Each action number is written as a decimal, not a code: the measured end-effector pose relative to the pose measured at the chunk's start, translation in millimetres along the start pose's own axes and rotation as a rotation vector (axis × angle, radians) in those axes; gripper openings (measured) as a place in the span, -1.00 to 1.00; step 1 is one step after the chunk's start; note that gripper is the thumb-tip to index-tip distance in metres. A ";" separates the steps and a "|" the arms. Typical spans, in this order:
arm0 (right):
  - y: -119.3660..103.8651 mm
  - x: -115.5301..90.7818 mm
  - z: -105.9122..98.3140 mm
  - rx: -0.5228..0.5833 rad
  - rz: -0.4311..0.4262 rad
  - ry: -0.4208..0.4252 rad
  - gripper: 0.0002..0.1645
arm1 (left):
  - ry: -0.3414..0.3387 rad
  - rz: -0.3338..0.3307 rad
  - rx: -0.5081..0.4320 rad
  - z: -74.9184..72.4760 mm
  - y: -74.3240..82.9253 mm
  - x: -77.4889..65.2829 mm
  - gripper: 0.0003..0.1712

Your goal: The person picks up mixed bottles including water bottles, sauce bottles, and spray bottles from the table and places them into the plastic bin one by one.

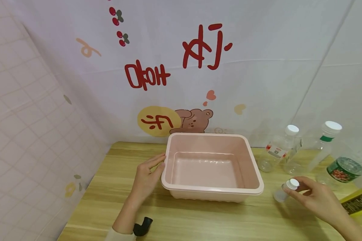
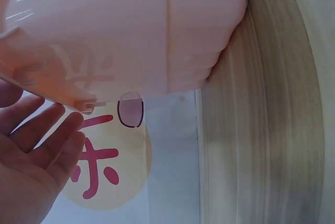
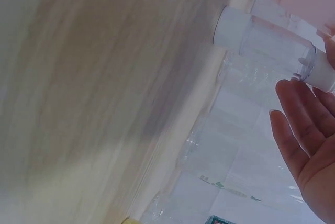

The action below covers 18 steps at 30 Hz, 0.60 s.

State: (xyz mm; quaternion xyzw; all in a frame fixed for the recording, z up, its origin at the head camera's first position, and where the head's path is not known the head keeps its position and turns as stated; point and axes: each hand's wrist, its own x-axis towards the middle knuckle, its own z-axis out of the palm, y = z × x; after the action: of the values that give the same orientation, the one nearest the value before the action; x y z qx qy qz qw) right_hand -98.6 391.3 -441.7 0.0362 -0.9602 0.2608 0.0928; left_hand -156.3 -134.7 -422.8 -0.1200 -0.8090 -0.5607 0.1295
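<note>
the left hand [image 1: 146, 174], with its fingers nearly straight, touched the left side of the pink basin [image 1: 209, 195]; the right hand [image 1: 319, 200] pinched the small bottle [image 1: 279, 195] by its white cap [image 1: 293, 183].

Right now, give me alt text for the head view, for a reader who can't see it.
A right hand pinches a small bottle by its white cap, right of a pink tub whose left rim a left hand touches. Clear bottles and a yellow bottle are farther right on the wooden table.
</note>
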 end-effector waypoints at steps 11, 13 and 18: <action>-9.9 -0.5 -6.4 0.009 0.012 0.044 -0.45 | 0.002 -0.012 0.005 -0.2 0.5 -1.6 -0.66; -13.2 0.2 -9.1 0.014 -0.007 0.074 -0.51 | 0.002 -0.009 0.009 0.2 0.4 -1.6 -0.66; -21.5 2.6 -20.4 0.016 -0.040 0.121 -0.52 | 0.001 -0.010 0.022 0.4 0.1 -3.0 -0.66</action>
State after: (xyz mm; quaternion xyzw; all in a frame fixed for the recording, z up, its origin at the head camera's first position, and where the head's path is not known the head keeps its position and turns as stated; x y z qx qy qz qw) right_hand -95.3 383.1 -413.3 0.0401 -0.9499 0.2681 0.1558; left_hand -153.4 -134.5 -423.8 -0.1140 -0.8155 -0.5526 0.1285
